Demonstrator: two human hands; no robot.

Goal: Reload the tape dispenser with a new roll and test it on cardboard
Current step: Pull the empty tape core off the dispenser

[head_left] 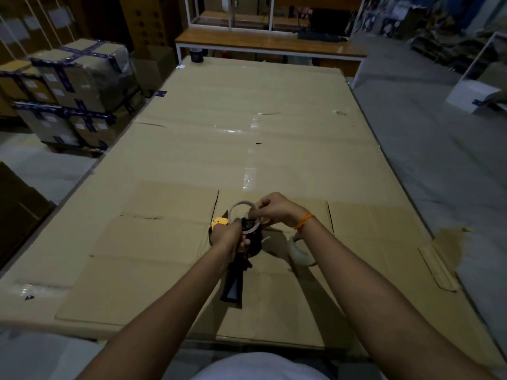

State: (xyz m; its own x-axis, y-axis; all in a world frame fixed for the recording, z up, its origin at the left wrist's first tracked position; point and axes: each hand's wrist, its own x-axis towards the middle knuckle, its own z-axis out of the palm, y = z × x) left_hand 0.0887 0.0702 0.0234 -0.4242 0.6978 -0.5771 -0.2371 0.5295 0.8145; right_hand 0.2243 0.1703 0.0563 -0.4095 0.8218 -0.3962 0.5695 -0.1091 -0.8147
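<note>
Left hand grips dispenser above cardboard, right hand pinches thin ring, likely the spent core, at the hub; ease it straight off, dispenser steady, clear of yellow blade end.

Dim head view, wide-angle, soft throughout.
You get low, bluish light; glare streaks run down the cardboard centre from overhead. Your arms cast soft shadows beside the dispenser. Edges bow and blur; boxes at left and far shelves are murky, unsharp.
</note>
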